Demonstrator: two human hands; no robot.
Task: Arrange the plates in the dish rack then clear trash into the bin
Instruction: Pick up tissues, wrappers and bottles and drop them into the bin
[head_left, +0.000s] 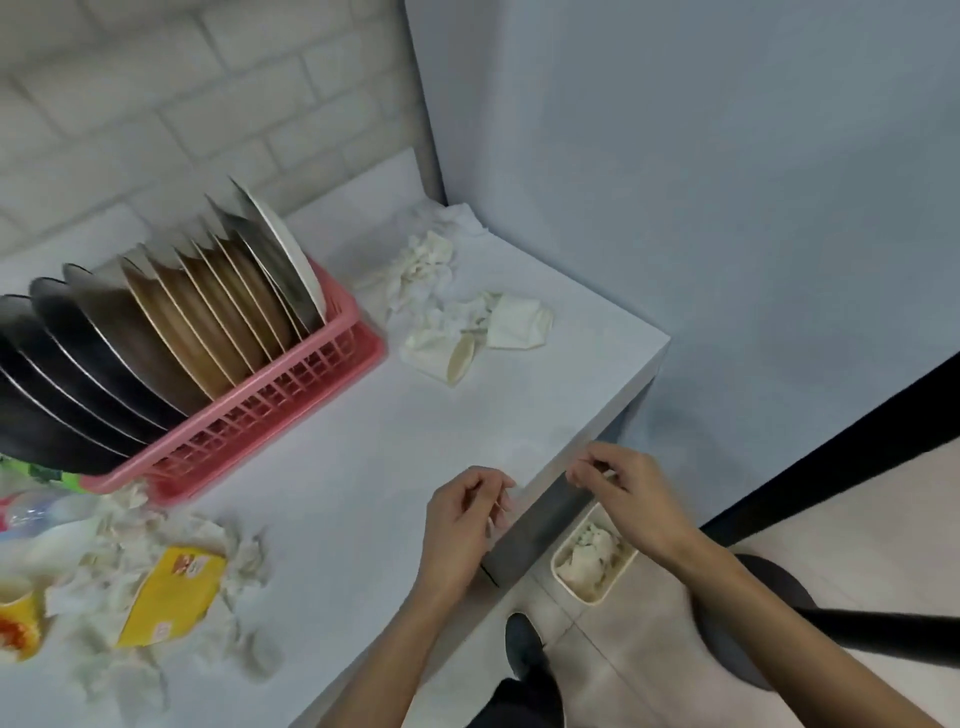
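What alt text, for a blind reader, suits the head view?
A person's left hand and right hand hang with curled fingers at the edge of the table, the right above a bin holding tissue. Plates fill the pink dish rack; tissues and a yellow wrapper litter the table.

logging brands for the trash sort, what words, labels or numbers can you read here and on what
No text can be read.
yellow packet: red marks near its top and its bottom corner, too blurred to read.
yellow cup: red print, too blurred to read.
green wrapper beside the pink dish rack: only a blurred pattern shows.
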